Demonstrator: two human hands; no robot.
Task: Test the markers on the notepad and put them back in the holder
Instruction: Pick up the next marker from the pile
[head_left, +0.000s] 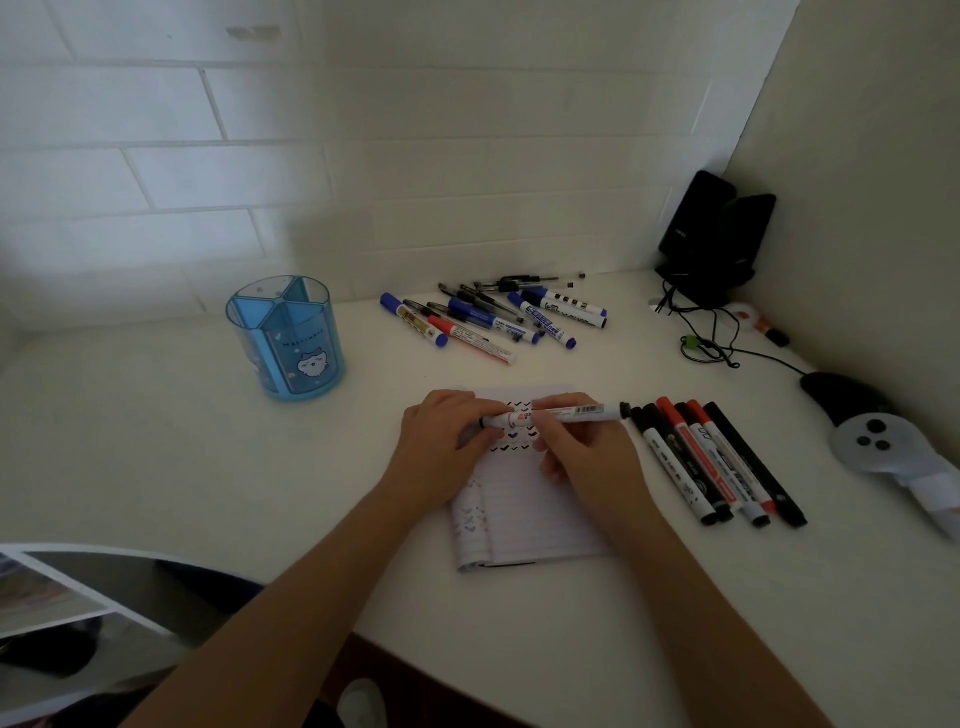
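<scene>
Starting big: white surface (156, 467) carries everything. Lined notepad (530, 514) lies near-centre, its far rows filled with small tick marks in black, blue and red. Blue see-through holder (288, 338) stands far left, well apart from the notepad; no marker shows in it. Loose pile of pens and markers (493, 317) lies far centre. Row of black and red markers (711, 462) lies just right of the notepad. One white-barrelled marker (571, 414) is held level over the notepad's far part, between both hands.

Handling, as a judgement: light, stiff plastic tube, smooth so a bit slippery, not fragile. Best taken mid-barrel between thumb and fingers, with the cap end left free.

Left hand (441, 447): knuckles up, fingers curled, grip closed round the marker's left end. Right hand (582, 452): fingers pinch the barrel's middle from the near side, grip closed on it, the hand low over the page. Cannot tell whether a cap is coming off or going on.
</scene>
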